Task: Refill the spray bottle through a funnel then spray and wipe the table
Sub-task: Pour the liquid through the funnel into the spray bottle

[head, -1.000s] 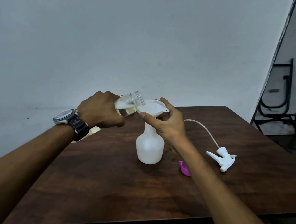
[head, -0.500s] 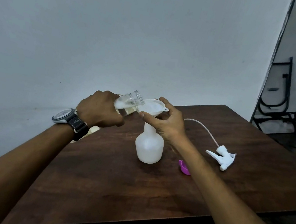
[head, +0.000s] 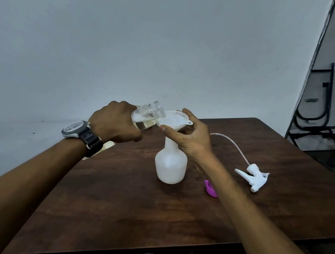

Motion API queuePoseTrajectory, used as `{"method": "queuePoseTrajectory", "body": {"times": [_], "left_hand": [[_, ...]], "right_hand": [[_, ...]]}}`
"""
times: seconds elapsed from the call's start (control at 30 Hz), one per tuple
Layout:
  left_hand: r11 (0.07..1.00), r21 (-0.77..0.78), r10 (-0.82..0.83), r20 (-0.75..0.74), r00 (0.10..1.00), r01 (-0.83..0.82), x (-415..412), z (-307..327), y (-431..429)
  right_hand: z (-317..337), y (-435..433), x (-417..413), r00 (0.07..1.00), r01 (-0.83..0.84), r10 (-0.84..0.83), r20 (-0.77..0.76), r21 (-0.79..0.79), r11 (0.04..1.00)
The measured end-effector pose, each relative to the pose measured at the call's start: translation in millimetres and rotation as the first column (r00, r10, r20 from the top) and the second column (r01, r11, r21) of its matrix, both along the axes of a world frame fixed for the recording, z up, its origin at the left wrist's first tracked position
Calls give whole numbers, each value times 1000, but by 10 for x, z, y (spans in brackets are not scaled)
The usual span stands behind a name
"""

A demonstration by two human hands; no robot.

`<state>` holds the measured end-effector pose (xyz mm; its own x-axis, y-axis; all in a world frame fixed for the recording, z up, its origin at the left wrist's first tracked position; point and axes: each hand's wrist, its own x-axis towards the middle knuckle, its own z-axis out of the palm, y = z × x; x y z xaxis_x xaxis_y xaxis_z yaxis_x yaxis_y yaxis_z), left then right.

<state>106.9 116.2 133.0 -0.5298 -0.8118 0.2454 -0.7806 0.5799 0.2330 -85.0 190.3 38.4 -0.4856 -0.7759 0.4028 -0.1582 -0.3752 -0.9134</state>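
Dark wood-grain table [head: 110, 200] is stretching out below a plain pale wall, and at its middle the white translucent spray bottle [head: 170, 165] is standing upright, bulb-shaped with a narrow neck. A white plastic funnel [head: 172, 121] is sitting in that neck, and the right hand [head: 190, 138] is pinching its rim. The left hand [head: 116, 123] is wrapping around a clear threaded-mouth bottle [head: 149, 116], tilting it so its mouth is hanging over the funnel's left edge, with pale liquid pooling inside. A wristwatch [head: 82, 135] is showing "OMEGA" on its dark strap. To the right the white trigger sprayer [head: 253, 177] is lying with its thin tube curving far-left, and a purple cap [head: 209, 189] is resting near the bottle.
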Motion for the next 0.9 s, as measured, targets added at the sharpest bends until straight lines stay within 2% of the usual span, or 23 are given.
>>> {"method": "queuePoseTrajectory", "body": {"times": [0.43,0.67,0.9], "left_hand": [[1000,-30,-2,34,999,3,-11,-9,-36],[1000,-25,1,36,999,0,-10,-18,-44],[1000,-12,-7,33,999,7,-13,-5,-50]], "right_hand": [[-1,4,-8,999,-42,43,22,-33,999],[-16,0,-19,998,-59,58,-16,-50,997],[-33,-22,-24,1000,-22,22,12,-30,999]]}}
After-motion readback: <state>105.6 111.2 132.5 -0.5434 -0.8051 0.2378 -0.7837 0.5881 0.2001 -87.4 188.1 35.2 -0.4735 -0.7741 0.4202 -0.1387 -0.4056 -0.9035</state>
